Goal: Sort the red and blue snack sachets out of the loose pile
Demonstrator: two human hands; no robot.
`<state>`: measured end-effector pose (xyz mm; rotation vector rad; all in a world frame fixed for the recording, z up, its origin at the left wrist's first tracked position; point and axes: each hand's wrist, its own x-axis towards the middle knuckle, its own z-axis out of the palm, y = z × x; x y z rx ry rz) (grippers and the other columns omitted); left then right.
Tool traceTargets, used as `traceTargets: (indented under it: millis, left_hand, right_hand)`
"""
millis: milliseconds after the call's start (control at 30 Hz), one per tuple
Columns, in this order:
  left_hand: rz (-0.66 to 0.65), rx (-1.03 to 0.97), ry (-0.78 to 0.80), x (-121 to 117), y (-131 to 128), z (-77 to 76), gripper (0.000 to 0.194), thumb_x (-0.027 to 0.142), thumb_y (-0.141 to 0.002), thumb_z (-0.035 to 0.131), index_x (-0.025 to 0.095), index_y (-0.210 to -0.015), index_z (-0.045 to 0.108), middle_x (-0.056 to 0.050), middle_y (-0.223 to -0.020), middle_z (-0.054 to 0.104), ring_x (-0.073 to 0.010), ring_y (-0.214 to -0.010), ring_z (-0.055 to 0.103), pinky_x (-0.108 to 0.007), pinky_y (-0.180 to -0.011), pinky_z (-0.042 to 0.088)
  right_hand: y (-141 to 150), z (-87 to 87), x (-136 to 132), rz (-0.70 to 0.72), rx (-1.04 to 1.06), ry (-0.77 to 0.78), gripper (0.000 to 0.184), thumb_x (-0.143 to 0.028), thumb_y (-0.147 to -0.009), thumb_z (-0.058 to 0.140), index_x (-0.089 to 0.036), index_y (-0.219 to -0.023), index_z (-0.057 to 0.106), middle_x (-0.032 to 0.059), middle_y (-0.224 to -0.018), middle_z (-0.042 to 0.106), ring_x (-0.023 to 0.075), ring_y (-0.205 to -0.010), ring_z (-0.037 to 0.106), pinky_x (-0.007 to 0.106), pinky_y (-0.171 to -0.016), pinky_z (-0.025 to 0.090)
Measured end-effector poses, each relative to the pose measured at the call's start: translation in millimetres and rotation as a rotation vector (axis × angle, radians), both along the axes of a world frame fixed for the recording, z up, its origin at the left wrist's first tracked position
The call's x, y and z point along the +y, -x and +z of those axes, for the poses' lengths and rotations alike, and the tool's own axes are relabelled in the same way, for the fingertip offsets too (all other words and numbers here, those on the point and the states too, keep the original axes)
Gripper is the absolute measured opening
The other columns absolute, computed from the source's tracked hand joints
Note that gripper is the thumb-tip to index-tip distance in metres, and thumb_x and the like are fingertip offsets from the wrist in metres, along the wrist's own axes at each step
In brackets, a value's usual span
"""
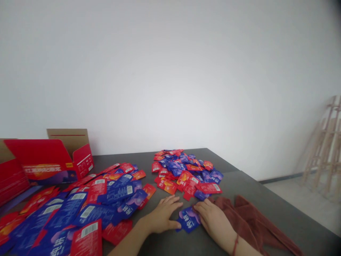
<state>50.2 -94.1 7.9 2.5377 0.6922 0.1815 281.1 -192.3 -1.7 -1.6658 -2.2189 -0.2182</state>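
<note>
Left hand (161, 217) flat on dark grey table (279, 202), fingers spread open, thumb tip just beside blue sachet (188, 219). Right hand (213, 220) has fingers (199, 209) over sachet's right edge; can't tell if gripping. Sachet lies between hands, just in front of mixed red-and-blue sachet heap (183, 174). Brown towel (255, 224) right of right hand, touching it. Bigger red and blue packs (87, 209) piled left of left hand, beside open red carton (39, 160) — wooden rack (323, 149) stands on floor far right.

One left hand (161, 215), one right hand (213, 220); one blue sachet (188, 219); two sachet heaps (186, 170); one red carton (45, 160); one towel (247, 224).
</note>
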Motion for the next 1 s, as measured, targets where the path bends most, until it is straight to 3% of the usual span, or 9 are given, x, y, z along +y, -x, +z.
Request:
traceTargets:
  millis: [133, 333, 533, 667, 867, 933, 1000]
  left_hand:
    - [0.011, 0.020, 0.004, -1, 0, 3.8, 0.071, 0.049, -0.077, 0.069, 0.028, -0.140, 0.043, -0.009, -0.153, 0.029, -0.0310, -0.141, 0.019, -0.052, -0.112, 0.017]
    - [0.056, -0.035, 0.002, -8, -2, 4.6, 0.061, 0.042, -0.073, 0.073, 0.027, -0.128, 0.051, -0.008, -0.151, 0.033, -0.0287, -0.140, 0.022, -0.050, -0.112, 0.018]
    - [0.311, -0.096, -0.011, -24, -31, -15.1, 0.053, 0.035, -0.056, 0.084, 0.020, -0.097, 0.054, -0.013, -0.141, 0.040, -0.0323, -0.136, 0.028, -0.045, -0.108, 0.025]
    - [0.377, -0.144, -0.040, -27, -42, -22.0, 0.034, 0.028, -0.063, 0.077, 0.021, -0.081, 0.050, -0.006, -0.124, 0.051, -0.0274, -0.124, 0.040, -0.038, -0.100, 0.032]
    - [0.400, -0.271, -0.032, -21, -34, -7.3, 0.006, 0.017, -0.081, 0.053, 0.021, -0.081, 0.048, 0.000, -0.089, 0.059, -0.0175, -0.086, 0.054, -0.027, -0.077, 0.041]
    - [0.401, -0.330, -0.141, -17, -28, -2.1, 0.007, 0.016, -0.085, 0.046, 0.021, -0.081, 0.047, -0.001, -0.087, 0.058, -0.0176, -0.083, 0.055, -0.027, -0.075, 0.041]
    - [0.320, -0.326, -0.307, -13, -21, 1.1, 0.011, 0.015, -0.088, 0.040, 0.021, -0.084, 0.048, -0.003, -0.090, 0.058, -0.0193, -0.086, 0.054, -0.030, -0.079, 0.041]
  right_hand:
    - [7, 2.0, 8, -0.096, -0.019, 0.012, 0.026, -0.002, -0.084, 0.049, -0.017, -0.092, 0.069, 0.0058, -0.090, 0.067, 0.0219, -0.089, 0.058, 0.033, -0.081, 0.045]
    - [33, -5.4, 2, 0.068, 0.064, -0.001, 0.025, -0.005, -0.084, 0.054, -0.020, -0.099, 0.066, 0.0026, -0.097, 0.066, 0.0206, -0.091, 0.057, 0.032, -0.082, 0.045]
    - [22, -3.4, 4, -0.013, 0.167, 0.001, 0.026, -0.003, -0.083, 0.051, -0.018, -0.097, 0.067, 0.0044, -0.096, 0.066, 0.0216, -0.092, 0.057, 0.034, -0.085, 0.046]
    - [19, -3.7, 7, -0.008, 0.213, -0.054, 0.025, -0.004, -0.085, 0.049, -0.019, -0.093, 0.067, 0.0047, -0.097, 0.066, 0.0218, -0.092, 0.057, 0.035, -0.085, 0.047]
    - [-3, -1.7, 11, -0.017, 0.302, -0.244, 0.028, -0.008, -0.089, 0.045, -0.017, -0.110, 0.062, 0.0080, -0.106, 0.065, 0.0223, -0.099, 0.057, 0.038, -0.091, 0.046]
    - [-12, -0.8, 13, -0.035, 0.323, -0.306, 0.028, -0.010, -0.090, 0.044, -0.016, -0.112, 0.061, 0.0092, -0.107, 0.064, 0.0226, -0.101, 0.057, 0.039, -0.092, 0.046]
    - [-17, -0.8, 15, -0.038, 0.336, -0.338, 0.028, -0.011, -0.090, 0.043, -0.016, -0.111, 0.061, 0.0097, -0.108, 0.064, 0.0227, -0.101, 0.057, 0.039, -0.092, 0.046]
